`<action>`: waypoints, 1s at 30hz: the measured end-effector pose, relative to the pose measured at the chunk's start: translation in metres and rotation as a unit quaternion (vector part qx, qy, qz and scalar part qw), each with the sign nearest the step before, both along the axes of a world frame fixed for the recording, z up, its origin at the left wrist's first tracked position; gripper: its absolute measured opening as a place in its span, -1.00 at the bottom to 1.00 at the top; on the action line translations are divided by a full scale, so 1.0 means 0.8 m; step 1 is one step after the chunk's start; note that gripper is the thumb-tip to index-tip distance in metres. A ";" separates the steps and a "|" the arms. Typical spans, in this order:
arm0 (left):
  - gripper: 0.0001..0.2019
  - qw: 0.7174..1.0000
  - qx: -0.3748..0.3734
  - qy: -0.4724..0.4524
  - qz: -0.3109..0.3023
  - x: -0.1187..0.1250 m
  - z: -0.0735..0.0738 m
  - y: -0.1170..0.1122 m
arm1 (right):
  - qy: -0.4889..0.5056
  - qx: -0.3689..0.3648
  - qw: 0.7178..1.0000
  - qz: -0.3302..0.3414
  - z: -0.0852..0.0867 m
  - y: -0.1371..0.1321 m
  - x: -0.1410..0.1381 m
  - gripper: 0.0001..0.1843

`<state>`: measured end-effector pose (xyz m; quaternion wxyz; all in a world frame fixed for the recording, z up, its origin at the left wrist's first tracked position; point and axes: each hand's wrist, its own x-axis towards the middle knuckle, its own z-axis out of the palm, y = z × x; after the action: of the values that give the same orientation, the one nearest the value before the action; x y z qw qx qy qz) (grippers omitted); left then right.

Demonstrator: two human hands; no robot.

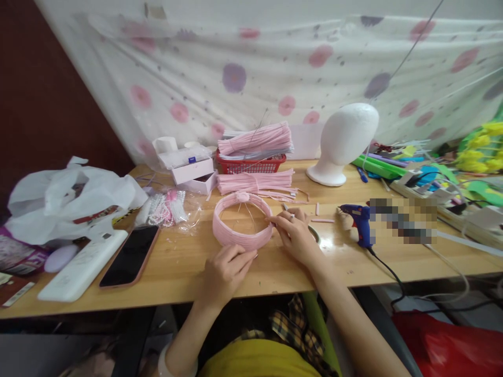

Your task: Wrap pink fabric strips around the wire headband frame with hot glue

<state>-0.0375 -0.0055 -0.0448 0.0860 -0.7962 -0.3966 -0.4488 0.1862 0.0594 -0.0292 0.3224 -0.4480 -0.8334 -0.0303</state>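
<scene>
A round pink band [242,242], like a crown made of stacked pipe cleaners, stands on the table before me. A pink knob sits on its far rim, and thin wires cross its open middle. My left hand [228,272] is closed at the band's front wall, fingers bent against it. At the right side of the band, my right hand [293,230] pinches the edge between thumb and fingers. Whatever small piece may be in that pinch is too small to make out. Behind the right hand, a roll of tape [315,234] is partly hidden.
Pink pipe cleaners [255,183] lie behind the band, before a red basket [251,165] holding more bundles. A white foam head [346,141] stands at back right. To the right lies a blue glue gun [363,222]; to the left, a phone [131,256] and bagged beads [168,209].
</scene>
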 end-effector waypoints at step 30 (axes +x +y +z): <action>-0.71 0.982 -0.020 -0.050 0.180 -0.007 -0.009 -0.005 | -0.010 -0.025 0.999 -0.021 0.002 0.000 -0.004 -0.73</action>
<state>-0.0432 -0.0096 -0.0518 0.1298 -0.6899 -0.5461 -0.4571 0.1826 0.0593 -0.0273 0.3024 -0.4729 -0.8273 -0.0205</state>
